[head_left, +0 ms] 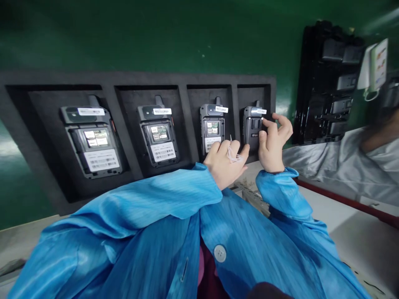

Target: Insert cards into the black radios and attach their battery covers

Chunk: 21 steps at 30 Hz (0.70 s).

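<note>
A black foam tray [183,81] holds several dark handheld devices lying back up in separate pockets. The rightmost device [252,126] has its cover on; the device beside it [212,128] shows an open back with labels. My left hand [225,162] is curled closed at the rightmost device's lower edge, with a thin pale strip between its fingers. On that device's right side, my right hand [274,143] pinches at the upper corner, thumb and forefinger together. Blue sleeves cover both arms.
Two more open-backed devices [157,135] [92,139] lie in the left pockets. A stack of black trays [327,83] stands at the right on a green belt. Grey cloth [343,162] and another person's arm [382,133] are at the far right.
</note>
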### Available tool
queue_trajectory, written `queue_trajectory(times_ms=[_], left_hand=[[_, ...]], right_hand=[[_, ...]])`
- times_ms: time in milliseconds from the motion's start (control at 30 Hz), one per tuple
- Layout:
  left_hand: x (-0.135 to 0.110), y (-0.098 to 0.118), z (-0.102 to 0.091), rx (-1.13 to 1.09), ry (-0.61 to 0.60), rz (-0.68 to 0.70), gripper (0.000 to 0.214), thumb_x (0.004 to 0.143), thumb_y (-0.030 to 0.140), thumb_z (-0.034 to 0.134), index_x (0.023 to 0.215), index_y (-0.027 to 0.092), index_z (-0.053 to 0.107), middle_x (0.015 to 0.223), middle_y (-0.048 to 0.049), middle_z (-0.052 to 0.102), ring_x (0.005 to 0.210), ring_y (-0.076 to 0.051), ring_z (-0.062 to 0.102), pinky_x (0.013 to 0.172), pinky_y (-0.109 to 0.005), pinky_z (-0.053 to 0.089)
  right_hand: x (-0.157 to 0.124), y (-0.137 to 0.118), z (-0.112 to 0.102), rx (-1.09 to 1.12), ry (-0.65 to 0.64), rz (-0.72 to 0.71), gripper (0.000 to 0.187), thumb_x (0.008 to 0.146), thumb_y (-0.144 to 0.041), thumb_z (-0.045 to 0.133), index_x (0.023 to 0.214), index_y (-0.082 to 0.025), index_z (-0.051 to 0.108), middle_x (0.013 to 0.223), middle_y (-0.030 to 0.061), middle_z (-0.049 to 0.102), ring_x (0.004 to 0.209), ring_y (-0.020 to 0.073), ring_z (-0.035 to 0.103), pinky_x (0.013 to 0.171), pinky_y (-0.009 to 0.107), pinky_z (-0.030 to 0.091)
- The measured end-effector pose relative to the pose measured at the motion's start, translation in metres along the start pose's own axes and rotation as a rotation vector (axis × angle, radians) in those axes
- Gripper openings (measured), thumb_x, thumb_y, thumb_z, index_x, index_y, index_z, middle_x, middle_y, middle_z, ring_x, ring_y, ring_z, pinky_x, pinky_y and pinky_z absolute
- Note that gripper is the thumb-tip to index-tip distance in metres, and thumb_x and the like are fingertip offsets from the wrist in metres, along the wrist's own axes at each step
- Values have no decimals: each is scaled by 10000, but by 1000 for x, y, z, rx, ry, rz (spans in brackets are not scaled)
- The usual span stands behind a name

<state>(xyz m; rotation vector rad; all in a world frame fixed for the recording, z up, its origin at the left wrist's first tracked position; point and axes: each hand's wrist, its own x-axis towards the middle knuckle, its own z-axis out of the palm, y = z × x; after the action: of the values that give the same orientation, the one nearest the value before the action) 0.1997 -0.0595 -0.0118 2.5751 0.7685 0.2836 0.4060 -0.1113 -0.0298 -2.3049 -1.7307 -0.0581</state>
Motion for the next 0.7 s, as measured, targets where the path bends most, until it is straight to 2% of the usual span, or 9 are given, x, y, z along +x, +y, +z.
queue_trajectory(times_ms=[133, 233, 333, 367, 400, 433, 533, 633, 700], left_hand=[[-1, -1, 0, 1, -20, 9, 517, 917, 414, 565, 1393, 227, 495, 1049, -83, 550, 978, -237, 488, 790, -376, 342], [-3, -1, 0, 15, -19, 14, 525, 918, 411, 558, 1404, 226, 486, 1055, -90, 552, 971, -238, 491, 785, -377, 352], [-4, -3, 0, 15, 2, 21, 495, 930, 401, 530, 1396, 237, 495, 1034, -86, 551, 966, -240, 491, 787, -381, 364], [-4, -3, -1, 11, 10, 28, 476, 938, 396, 514, 1388, 242, 503, 1020, -83, 551, 960, -238, 493, 788, -381, 368], [-4, -4, -2, 5, 17, 37, 454, 946, 388, 495, 1377, 246, 514, 1003, -80, 552, 952, -235, 497, 787, -380, 372], [-4, -4, -2, -3, 24, 47, 433, 953, 382, 476, 1361, 247, 528, 984, -78, 553, 940, -233, 501, 781, -379, 377], [-8, -5, -5, -47, 34, 71, 392, 959, 381, 440, 1300, 243, 579, 946, -72, 562, 891, -228, 520, 750, -380, 400], [-15, -8, -11, -163, 30, 93, 354, 935, 384, 473, 1221, 249, 633, 937, -66, 580, 878, -222, 546, 749, -380, 435], [-20, -14, -24, -292, 40, 81, 322, 909, 366, 521, 1174, 251, 662, 926, -60, 594, 876, -201, 563, 762, -357, 456]], right_hand=[[4, -8, -6, -5, -80, -34, 396, 986, -416, 341, 1290, -228, 510, 1445, 105, 352, 1405, 306, 238, 1154, 603, 182], [15, -2, -17, 90, -52, -81, 411, 957, -440, 423, 1286, -203, 489, 1406, 127, 405, 1356, 293, 336, 1129, 569, 255], [55, 37, -26, 142, 119, -4, 368, 927, -365, 495, 1258, -203, 513, 1300, 118, 501, 1231, 243, 448, 1081, 461, 329], [76, 58, -27, 110, 197, 91, 318, 915, -315, 515, 1213, -208, 545, 1262, 110, 529, 1191, 226, 460, 1078, 432, 318], [98, 81, -28, 40, 261, 253, 296, 857, -270, 595, 1147, -214, 571, 1233, 97, 549, 1162, 217, 456, 1084, 416, 292], [121, 105, -29, 13, 301, 364, 318, 793, -224, 660, 1097, -185, 574, 1190, 118, 563, 1110, 225, 463, 1069, 440, 281], [181, 161, -31, 21, 342, 549, 305, 706, -224, 754, 937, -155, 567, 1018, 118, 593, 996, 223, 481, 1014, 487, 303], [216, 174, -34, 104, 393, 557, 366, 665, -312, 815, 741, -163, 489, 937, 61, 561, 1004, 208, 487, 1035, 486, 316], [229, 168, -35, 218, 434, 438, 391, 784, -417, 722, 691, -164, 440, 911, 35, 547, 1031, 188, 495, 1029, 433, 354]])
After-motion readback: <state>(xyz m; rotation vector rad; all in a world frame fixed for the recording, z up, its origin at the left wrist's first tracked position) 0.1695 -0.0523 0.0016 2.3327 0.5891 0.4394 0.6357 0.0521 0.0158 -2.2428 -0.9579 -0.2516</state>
